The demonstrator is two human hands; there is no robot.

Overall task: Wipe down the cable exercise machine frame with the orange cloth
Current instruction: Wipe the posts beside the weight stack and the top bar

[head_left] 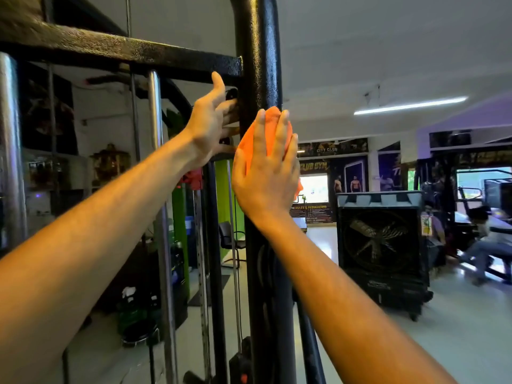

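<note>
The black upright post of the cable machine frame rises through the middle of the view, joined at the top left by a black crossbar. My right hand presses the orange cloth flat against the post, fingers straight and pointing up. The cloth shows above and beside my fingers, and a corner hangs out to the right of my palm. My left hand reaches behind the post's left side just under the crossbar, thumb up, fingers curled round the post's back; the fingertips are hidden.
Chrome guide rods and a cable stand left of the post. A large black air cooler stands on the floor to the right. A person sits on gym equipment at the far right. Posters line the back wall.
</note>
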